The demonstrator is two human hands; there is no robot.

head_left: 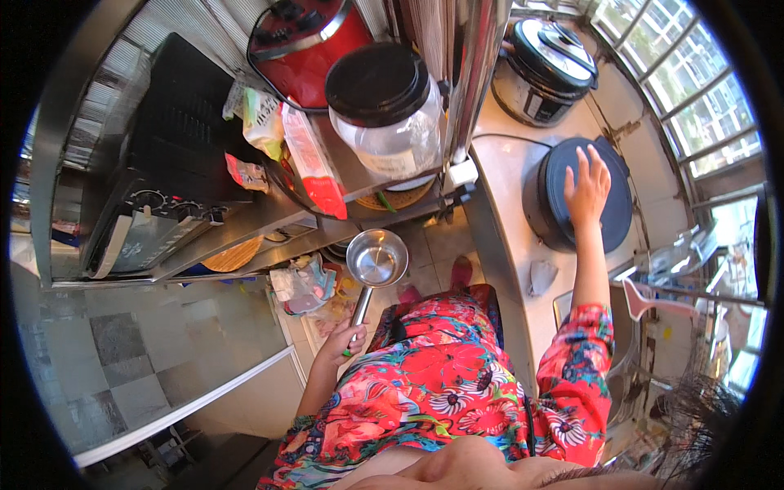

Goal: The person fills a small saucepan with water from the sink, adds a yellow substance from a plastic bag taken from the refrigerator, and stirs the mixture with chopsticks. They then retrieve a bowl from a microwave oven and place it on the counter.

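My left hand (344, 341) grips the handle of a stainless-steel dipper (377, 258), held out in front of my body over the floor. Its round bowl faces up, and the shiny bottom shows inside. On the right, my right hand (589, 190) is spread over the flat lid of a dark round electric appliance (554, 184), fingers apart. Whether the palm presses on the lid cannot be told. The appliance stands on the light countertop (505, 214), with a cord running behind it. A small grey item (542, 277) lies on the counter nearer to me.
An electric pressure cooker (539, 79) stands farther along the counter by the barred window (680, 79). To the left, a metal rack holds a black oven (159, 128), a red appliance (300, 67), food packets (309, 153) and a black-lidded jar (383, 122). A pink-handled tool (637, 300) is at right.
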